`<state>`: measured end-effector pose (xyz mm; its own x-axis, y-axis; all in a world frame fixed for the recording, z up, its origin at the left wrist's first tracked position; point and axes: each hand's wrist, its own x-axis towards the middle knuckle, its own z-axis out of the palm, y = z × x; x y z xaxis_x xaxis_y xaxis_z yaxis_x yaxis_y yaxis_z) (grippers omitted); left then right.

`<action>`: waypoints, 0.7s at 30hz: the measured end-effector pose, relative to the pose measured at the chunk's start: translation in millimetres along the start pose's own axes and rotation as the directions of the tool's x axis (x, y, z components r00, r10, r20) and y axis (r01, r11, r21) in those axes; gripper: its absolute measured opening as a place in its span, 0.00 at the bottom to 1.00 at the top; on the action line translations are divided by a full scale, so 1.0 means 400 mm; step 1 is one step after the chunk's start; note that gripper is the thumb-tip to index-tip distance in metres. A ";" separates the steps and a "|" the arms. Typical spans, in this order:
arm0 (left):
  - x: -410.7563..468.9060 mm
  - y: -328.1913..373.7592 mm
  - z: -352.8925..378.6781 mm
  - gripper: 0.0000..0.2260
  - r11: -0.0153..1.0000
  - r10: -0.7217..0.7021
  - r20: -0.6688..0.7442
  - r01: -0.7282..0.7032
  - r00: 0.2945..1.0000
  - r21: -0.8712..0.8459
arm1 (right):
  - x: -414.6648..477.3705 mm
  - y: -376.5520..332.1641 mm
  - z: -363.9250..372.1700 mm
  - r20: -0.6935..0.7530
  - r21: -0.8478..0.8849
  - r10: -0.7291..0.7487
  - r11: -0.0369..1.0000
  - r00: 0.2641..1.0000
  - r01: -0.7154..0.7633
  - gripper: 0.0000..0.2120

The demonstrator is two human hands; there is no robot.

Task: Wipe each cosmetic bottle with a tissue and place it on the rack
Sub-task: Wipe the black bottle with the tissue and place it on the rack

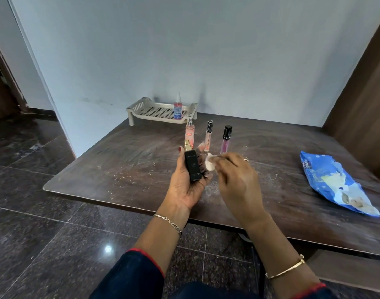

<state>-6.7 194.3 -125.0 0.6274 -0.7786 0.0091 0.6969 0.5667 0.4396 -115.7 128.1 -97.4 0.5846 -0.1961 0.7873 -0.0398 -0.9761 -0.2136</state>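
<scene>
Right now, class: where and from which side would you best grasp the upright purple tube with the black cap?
Probably pinch the purple tube with the black cap around its slim body, from the right: it stands upright, with the clear tube close on its left.

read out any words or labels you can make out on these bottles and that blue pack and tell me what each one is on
"CEO": on the black bottle held in the left hand; the smaller lines above and below it are too blurred to read.
Orange bottle: vertical lettering, partly legible only, not safely readable.
Bottle on the rack: blue label, print too small.
Clear tube and purple tube: markings unreadable.
Blue pack: lettering too blurred.
</scene>
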 end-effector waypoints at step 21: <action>-0.065 -0.013 0.023 0.22 0.944 -0.152 0.157 0.096 0.976 0.314 | 0.046 -0.032 0.037 -0.146 0.317 0.260 0.926 0.954 -0.204 0.09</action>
<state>-29.6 209.1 -119.3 0.4519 -0.8882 0.0834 0.6093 0.3756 0.6984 -92.3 138.5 -88.7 0.4289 -0.4547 0.7806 0.1005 -0.8347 -0.5415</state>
